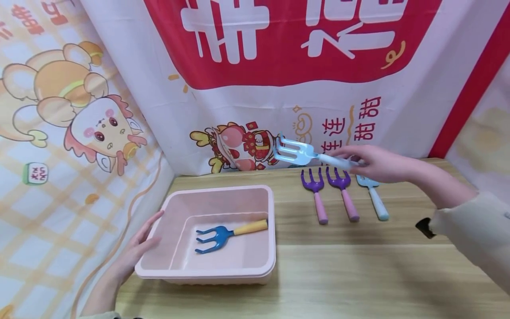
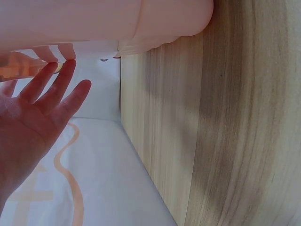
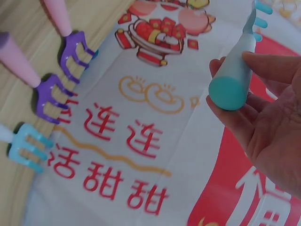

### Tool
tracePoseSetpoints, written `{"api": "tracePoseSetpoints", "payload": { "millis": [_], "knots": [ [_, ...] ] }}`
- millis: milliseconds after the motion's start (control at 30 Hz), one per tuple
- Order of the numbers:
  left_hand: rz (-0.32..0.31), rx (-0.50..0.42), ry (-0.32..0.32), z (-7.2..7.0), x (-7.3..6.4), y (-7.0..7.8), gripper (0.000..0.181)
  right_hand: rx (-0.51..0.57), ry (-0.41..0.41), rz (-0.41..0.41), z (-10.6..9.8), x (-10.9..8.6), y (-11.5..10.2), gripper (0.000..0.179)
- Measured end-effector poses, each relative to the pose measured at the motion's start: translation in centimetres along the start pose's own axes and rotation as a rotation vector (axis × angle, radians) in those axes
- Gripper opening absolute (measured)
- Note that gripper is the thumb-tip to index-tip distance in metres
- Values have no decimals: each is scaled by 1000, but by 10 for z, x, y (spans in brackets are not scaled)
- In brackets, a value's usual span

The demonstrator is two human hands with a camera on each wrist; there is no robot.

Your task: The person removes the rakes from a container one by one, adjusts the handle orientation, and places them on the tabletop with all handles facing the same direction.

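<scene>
My right hand grips the white handle of a light blue garden hand fork, held in the air above the table's back edge. Its tines point left in the head view. In the right wrist view, thumb and fingers wrap the handle, whose turquoise end faces the camera. At the left side of a pale pink plastic tub, my left hand rests its extended fingers against the rim. Inside the tub lies a blue hand fork with a yellow handle, its tines pointing left.
Right of the tub, two purple forks with pink handles lie on the wooden table. Beside them is another light blue fork, partly under my right hand in the head view. Printed cloth hangs behind and at left.
</scene>
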State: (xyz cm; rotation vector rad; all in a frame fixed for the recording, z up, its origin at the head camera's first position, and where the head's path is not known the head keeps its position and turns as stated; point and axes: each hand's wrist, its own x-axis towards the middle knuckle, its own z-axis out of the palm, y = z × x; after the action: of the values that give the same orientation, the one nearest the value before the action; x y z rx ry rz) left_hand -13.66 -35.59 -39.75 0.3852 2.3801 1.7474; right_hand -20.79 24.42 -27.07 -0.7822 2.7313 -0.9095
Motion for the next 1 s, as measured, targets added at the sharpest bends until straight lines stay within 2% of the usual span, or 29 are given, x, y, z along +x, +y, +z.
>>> {"api": "tracePoseSetpoints", "payload": {
  "millis": [267,533,833,1000],
  "knots": [
    [3,-1,-4,-1,-1,-3,63,-7,56,49,13,-22,35,51],
    [3,-11,5,0,0,0,64,2,104,50,32,-45,75,52],
    [8,-1,10,-2,1,1,63,25,161,57,51,-50,104,50],
    [12,30,12,-3,2,-3,62,38,188,104,60,-54,119,51]
  ]
}}
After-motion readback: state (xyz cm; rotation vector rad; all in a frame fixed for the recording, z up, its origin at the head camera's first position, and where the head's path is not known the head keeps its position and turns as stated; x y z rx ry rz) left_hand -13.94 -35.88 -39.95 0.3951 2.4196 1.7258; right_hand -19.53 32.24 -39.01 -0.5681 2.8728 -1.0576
